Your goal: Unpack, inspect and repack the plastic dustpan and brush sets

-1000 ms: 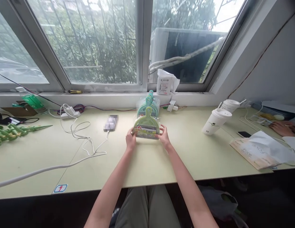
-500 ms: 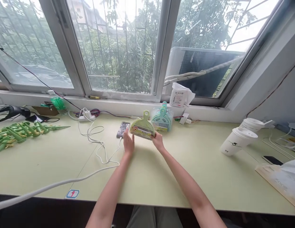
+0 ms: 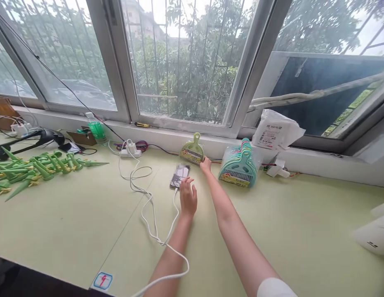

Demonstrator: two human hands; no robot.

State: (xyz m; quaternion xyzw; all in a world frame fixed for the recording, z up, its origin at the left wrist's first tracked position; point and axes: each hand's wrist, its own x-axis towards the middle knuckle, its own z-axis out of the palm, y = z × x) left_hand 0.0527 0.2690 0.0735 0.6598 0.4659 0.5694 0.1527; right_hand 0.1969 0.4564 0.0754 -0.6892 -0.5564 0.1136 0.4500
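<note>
A yellow-green dustpan set (image 3: pixel 192 152) with a small brush and a label stands at the back of the table against the sill wall. My right hand (image 3: pixel 206 164) is closed on its right edge. Nearer to me, my left hand (image 3: pixel 188 198) holds nothing, its fingers apart, beside the lower right corner of a phone (image 3: pixel 179 176) with a white cable plugged in. Several teal and pink dustpan sets (image 3: pixel 239 169) in clear plastic stand stacked to the right of my right hand.
White cables (image 3: pixel 151 198) loop over the table left of my arms. A power strip (image 3: pixel 130 153), green bottle (image 3: pixel 97 130) and green plant-like pieces (image 3: pixel 40 169) lie left. White package (image 3: pixel 274 130) rests on the sill; white cups (image 3: pixel 375 235) stand far right.
The yellow-green dustpan set has moved back and left, from between my hands to the wall, with my right hand on it. My left hand has come away from it. The view has shifted left.
</note>
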